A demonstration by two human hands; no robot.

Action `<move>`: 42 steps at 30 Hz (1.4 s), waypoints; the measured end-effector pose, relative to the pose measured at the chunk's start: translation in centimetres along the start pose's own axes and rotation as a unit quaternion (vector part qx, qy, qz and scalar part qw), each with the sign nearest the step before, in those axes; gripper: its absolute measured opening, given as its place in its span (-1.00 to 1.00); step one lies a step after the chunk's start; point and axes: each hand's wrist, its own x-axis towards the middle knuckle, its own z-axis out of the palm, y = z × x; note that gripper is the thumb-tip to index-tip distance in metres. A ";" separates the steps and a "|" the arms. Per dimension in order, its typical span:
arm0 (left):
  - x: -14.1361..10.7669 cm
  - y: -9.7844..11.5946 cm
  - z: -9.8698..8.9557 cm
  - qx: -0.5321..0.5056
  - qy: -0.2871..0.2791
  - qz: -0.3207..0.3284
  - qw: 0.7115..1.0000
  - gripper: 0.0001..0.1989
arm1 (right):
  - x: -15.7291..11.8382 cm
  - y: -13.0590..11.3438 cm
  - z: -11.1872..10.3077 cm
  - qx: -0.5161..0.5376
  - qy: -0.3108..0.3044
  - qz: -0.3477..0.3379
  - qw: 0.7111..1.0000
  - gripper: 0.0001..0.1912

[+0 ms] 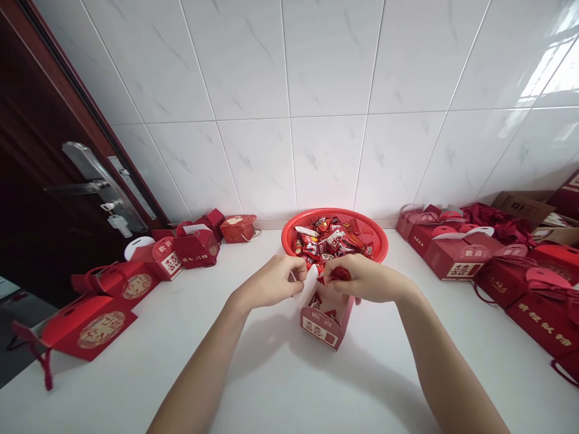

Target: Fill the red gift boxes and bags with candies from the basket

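Observation:
A small red gift box (323, 328) with white-lined sides stands on the white tabletop, its top unfolded. Several wrapped candies (315, 300) lie inside it. My left hand (277, 280) pinches the raised white flap on the box's left side. At the opposite side, my right hand (364, 278) is closed around a red piece that looks like the box's other flap; the fingers partly cover it. Just behind both hands sits a red plastic basket (380, 232) heaped with red-wrapped candies (332, 238).
Closed red gift boxes line the left side, such as one with a round gold emblem (97, 328). More boxes (456, 256) crowd the right, near an open cardboard carton (520, 211). White wall tiles (325, 150) rise behind; a dark door (36, 150) is at left.

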 end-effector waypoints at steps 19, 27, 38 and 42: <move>-0.2 0.3 0.0 0.014 -0.014 0.012 1.000 -0.88 | -0.8 -2.1 0.4 0.210 0.151 0.031 0.966 -0.91; -0.3 0.4 -0.1 0.026 -0.015 0.015 0.999 -0.90 | 0.4 -1.3 0.8 0.137 0.238 -0.061 0.960 -0.95; -0.2 0.2 -0.1 0.017 -0.017 0.006 1.000 -0.93 | 0.4 -0.6 0.9 -0.073 0.197 -0.015 0.978 -0.94; -0.2 0.1 -0.1 0.022 -0.017 0.009 1.000 -0.95 | -1.1 -0.7 -0.7 -0.074 0.209 -0.020 0.975 -0.86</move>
